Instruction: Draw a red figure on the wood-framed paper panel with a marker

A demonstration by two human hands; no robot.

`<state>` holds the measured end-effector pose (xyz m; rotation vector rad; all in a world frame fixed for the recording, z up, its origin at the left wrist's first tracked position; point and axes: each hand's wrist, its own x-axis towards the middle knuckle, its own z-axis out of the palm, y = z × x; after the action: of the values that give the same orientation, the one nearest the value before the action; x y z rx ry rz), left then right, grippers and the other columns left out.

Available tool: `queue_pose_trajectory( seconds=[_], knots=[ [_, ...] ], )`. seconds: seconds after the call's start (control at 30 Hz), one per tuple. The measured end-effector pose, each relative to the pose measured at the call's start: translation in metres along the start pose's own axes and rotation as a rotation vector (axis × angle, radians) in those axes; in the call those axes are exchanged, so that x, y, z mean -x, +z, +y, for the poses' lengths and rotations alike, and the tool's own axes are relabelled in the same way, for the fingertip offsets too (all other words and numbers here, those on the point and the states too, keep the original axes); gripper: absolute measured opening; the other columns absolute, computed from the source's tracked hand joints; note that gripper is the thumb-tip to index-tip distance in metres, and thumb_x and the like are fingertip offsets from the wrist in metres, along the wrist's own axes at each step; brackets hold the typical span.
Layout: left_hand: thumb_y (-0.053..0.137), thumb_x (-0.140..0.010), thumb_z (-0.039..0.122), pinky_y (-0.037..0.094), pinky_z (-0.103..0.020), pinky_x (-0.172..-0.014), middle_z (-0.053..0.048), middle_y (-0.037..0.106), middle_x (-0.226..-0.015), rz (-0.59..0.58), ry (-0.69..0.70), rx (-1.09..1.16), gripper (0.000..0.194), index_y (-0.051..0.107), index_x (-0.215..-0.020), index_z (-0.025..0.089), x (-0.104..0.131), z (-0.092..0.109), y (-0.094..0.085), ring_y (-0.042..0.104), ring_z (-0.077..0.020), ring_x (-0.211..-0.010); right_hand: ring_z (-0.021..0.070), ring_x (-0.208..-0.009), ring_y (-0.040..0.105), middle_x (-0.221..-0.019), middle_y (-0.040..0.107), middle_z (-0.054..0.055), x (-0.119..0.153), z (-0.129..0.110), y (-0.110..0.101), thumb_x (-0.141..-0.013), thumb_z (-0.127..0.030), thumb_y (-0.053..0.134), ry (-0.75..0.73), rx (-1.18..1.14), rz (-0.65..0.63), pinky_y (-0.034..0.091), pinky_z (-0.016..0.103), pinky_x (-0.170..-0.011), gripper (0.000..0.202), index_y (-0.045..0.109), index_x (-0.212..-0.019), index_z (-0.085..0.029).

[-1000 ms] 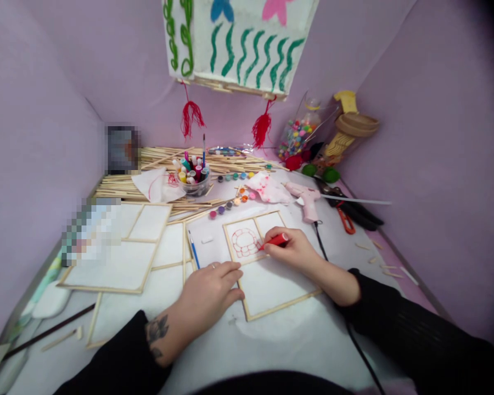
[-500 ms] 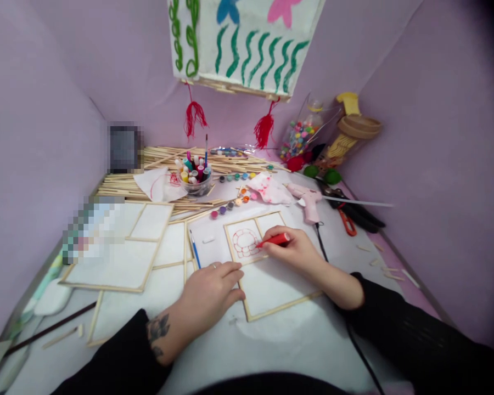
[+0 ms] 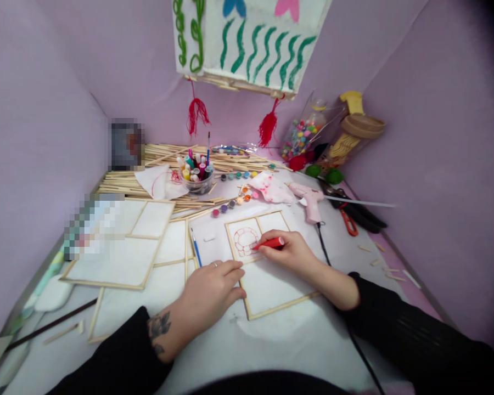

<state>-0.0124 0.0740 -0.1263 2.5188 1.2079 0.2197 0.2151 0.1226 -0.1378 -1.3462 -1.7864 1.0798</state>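
Observation:
A red marker [image 3: 274,243] is pinched in my right hand [image 3: 293,250]. Its tip meets a red line drawing [image 3: 246,241], a ring of block-like segments, in the upper left section of a wood-framed white panel [image 3: 278,288]. My left hand [image 3: 214,285] lies flat, fingers stretched out, with its fingertips at the panel's left edge. Just beyond that hand are a blue paintbrush [image 3: 196,248] and a small white piece [image 3: 209,238].
More framed panels [image 3: 115,260] overlap on the left. Behind stand a tub of markers [image 3: 196,178], small paint pots [image 3: 231,204] and many thin sticks [image 3: 230,163]. A pink glue gun [image 3: 310,200] and pliers [image 3: 360,211] lie right. A painted hanging with red tassels [image 3: 267,129] hangs above.
The marker tip has shifted slightly left and down along the bottom of the drawing, with my right hand following. My left hand stays at the panel edge. The view has tilted a little.

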Motion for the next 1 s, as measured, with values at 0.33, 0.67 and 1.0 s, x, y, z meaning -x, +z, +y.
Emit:
queue_pose_trajectory(
  seconds=[0.33, 0.67, 1.0],
  knots=[
    [0.069, -0.082, 0.031, 0.054, -0.038, -0.084, -0.004, 0.066, -0.119, 0.005, 0.006, 0.007, 0.028, 0.066, -0.108, 0.020, 0.0020, -0.0010, 0.0025, 0.065, -0.0233, -0.098, 0.0173, -0.070, 0.066, -0.076, 0.073, 0.003, 0.0004, 0.0012, -0.0012, -0.075, -0.026, 0.065, 0.000, -0.005, 0.017, 0.050, 0.027, -0.066, 0.008, 0.069, -0.078, -0.019],
    [0.068, -0.083, 0.032, 0.054, -0.037, -0.085, -0.004, 0.066, -0.120, -0.006, 0.000, 0.006, 0.027, 0.066, -0.108, 0.021, 0.0021, -0.0013, 0.0023, 0.064, -0.0229, -0.099, 0.0166, -0.066, 0.063, -0.072, 0.071, 0.002, -0.0005, 0.0042, -0.0013, -0.074, -0.024, 0.064, 0.009, 0.005, 0.040, 0.048, 0.027, -0.063, 0.006, 0.067, -0.076, -0.019],
    [0.066, -0.084, 0.032, 0.054, -0.036, -0.085, -0.005, 0.066, -0.119, -0.006, 0.001, -0.001, 0.026, 0.066, -0.107, 0.021, 0.0002, -0.0003, 0.0004, 0.065, -0.0223, -0.098, 0.0159, -0.063, 0.061, -0.068, 0.069, 0.002, -0.0016, 0.0042, -0.0015, -0.074, -0.026, 0.064, 0.043, 0.000, 0.080, 0.047, 0.027, -0.061, 0.007, 0.066, -0.075, -0.019]
  ],
)
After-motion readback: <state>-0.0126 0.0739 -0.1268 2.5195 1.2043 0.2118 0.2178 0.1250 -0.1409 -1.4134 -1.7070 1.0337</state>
